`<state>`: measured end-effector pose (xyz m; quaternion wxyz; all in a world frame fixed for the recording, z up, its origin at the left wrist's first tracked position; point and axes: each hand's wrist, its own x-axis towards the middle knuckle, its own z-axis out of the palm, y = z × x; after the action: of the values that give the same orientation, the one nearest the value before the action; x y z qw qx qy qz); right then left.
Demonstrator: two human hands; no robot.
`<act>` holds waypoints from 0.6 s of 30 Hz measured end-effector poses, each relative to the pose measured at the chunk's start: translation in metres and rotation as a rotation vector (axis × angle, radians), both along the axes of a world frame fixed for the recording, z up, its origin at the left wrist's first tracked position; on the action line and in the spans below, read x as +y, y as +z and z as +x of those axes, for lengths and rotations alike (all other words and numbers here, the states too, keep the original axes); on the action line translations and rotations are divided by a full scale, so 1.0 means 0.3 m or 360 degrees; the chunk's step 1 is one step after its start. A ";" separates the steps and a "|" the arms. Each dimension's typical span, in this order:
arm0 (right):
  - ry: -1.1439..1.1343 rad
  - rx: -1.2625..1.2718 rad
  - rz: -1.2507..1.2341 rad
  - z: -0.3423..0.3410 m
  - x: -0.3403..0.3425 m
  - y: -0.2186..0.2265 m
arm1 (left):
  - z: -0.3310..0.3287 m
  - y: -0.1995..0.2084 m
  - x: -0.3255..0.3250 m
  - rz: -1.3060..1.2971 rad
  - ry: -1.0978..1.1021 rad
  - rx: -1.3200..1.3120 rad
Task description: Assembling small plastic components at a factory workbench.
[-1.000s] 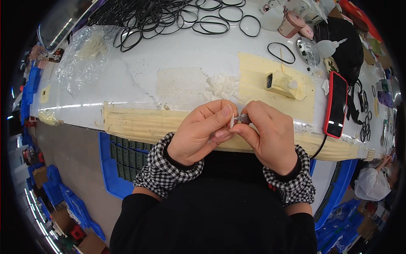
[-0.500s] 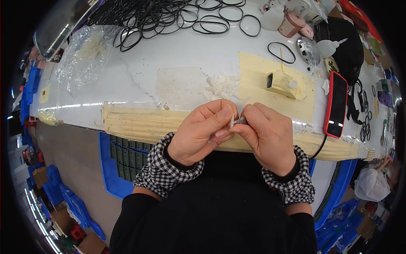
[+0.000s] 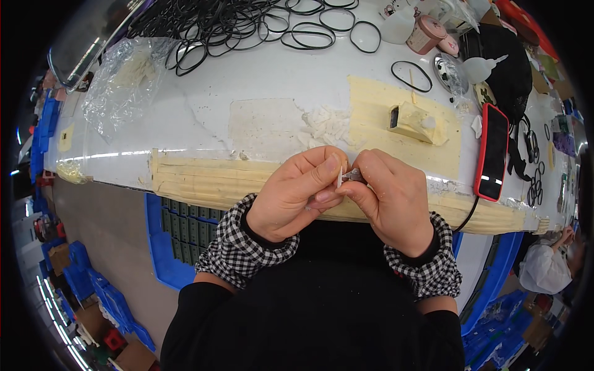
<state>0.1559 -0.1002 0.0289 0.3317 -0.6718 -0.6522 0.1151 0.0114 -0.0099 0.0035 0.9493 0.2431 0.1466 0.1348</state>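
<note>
My left hand (image 3: 296,193) and my right hand (image 3: 388,199) meet fingertip to fingertip just over the near, tape-covered edge of the white table (image 3: 204,123). Between thumb and forefinger, my left hand pinches a small white plastic piece (image 3: 340,177). My right hand pinches a small grey metal part (image 3: 355,176) that touches the white piece. Just beyond my fingers a heap of small white pieces (image 3: 324,125) lies on the table. Both cuffs are black-and-white checked.
Many black rubber rings (image 3: 247,21) cover the far side. A tan taped block (image 3: 413,119) sits on a yellowish pad. A red-cased phone (image 3: 492,152) with a cable lies right. A clear plastic bag (image 3: 124,80) lies left. Blue crates (image 3: 167,247) stand under the table.
Both hands stay pressed together at the table edge; my fingers shift only slightly around the small parts.
</note>
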 end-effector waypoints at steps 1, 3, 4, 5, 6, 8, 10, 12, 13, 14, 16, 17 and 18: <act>0.0006 0.0003 -0.0008 0.000 0.000 0.001 | 0.000 0.001 0.000 -0.0006 -0.0002 -0.0001; 0.0018 0.0009 -0.0024 0.001 -0.001 0.003 | 0.001 0.006 0.002 -0.0018 -0.0006 -0.0002; 0.0009 0.0019 -0.0002 0.001 0.000 0.002 | 0.001 0.008 0.002 -0.0016 -0.0010 -0.0006; 0.0000 0.0030 0.0020 0.000 0.003 0.001 | 0.001 0.011 0.002 -0.0013 -0.0015 -0.0009; -0.0009 0.0041 0.0042 -0.001 0.004 0.000 | 0.001 0.012 0.002 -0.0011 -0.0019 -0.0012; -0.0013 0.0033 0.0040 -0.001 0.004 0.001 | 0.001 0.002 0.003 -0.0009 -0.0032 -0.0041; -0.0003 0.0017 0.0019 0.000 0.003 0.003 | 0.002 0.001 0.003 -0.0016 -0.0026 -0.0036; 0.0022 -0.0005 -0.0021 0.003 0.002 0.004 | 0.004 0.006 0.001 -0.0030 0.0001 0.0002; 0.0025 -0.0003 -0.0020 0.005 0.002 0.004 | 0.004 0.006 0.002 -0.0011 -0.0005 0.0012; 0.0027 0.0000 -0.0019 0.008 0.002 0.004 | 0.002 0.005 0.004 0.0008 -0.0012 0.0023; -0.0024 0.0082 -0.0008 0.018 0.003 0.003 | -0.001 0.005 0.009 0.0041 0.0039 0.0053; -0.0077 0.0163 0.0001 0.027 0.002 0.002 | -0.004 0.008 0.013 0.0057 0.0097 0.0074; -0.0130 0.0243 0.0011 0.035 0.003 0.001 | -0.008 0.009 0.017 0.0072 0.0155 0.0094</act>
<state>0.1663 -0.0994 0.0293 0.3872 -0.6860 -0.5975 0.1501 0.0091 -0.0046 0.0061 0.9312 0.2609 0.1831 0.1770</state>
